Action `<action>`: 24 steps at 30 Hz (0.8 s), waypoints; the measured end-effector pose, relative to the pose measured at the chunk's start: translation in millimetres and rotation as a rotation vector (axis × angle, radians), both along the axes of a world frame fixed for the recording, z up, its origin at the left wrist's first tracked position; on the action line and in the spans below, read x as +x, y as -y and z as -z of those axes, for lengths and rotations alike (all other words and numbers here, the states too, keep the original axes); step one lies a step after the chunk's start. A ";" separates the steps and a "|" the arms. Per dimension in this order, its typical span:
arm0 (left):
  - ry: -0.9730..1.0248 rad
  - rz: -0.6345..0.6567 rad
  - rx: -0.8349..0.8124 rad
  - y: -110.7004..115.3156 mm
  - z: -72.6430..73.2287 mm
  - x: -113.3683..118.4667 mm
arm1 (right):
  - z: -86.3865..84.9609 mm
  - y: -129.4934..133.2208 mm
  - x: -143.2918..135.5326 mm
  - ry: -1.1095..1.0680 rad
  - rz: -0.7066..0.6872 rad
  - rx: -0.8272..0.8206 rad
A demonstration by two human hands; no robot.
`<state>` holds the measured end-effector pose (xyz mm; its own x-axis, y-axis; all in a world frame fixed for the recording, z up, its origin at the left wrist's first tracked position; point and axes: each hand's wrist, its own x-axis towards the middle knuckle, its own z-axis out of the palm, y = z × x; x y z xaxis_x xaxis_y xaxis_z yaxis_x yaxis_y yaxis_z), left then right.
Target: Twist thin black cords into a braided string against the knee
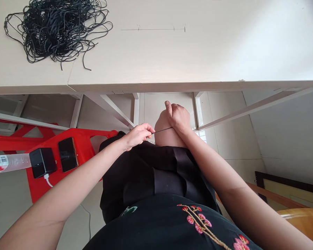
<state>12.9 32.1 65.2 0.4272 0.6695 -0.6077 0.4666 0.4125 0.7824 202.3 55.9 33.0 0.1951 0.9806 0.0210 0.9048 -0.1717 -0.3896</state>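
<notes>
A thin black cord (163, 130) stretches across my bare knee (163, 137), below the table edge. One end of it is pinched in the fingers of my left hand (139, 136). My right hand (179, 117) rests on top of the knee with its thumb up. The cord runs under the heel of this hand; its curled fingers are partly hidden, and whatever lies beneath the palm is out of sight. A loose heap of black cord (54, 31) lies on the white table at the upper left.
The white table (156, 66) bears a pencil line with tick marks (156, 29). At the left, a red stool (86, 139) holds a phone (67, 154), a black charger (43, 162) and a bottle (15, 163). White table legs (136, 111) stand beyond my knee.
</notes>
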 end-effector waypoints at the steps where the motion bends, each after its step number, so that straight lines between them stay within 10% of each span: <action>1: -0.003 -0.007 0.027 0.5 0.2 0.4 | 0.0 0.1 0.0 -0.002 0.000 0.004; 24: -0.293 0.001 0.376 -0.2 -1.3 16.4 | 2.8 -0.7 0.1 -0.032 0.013 -0.005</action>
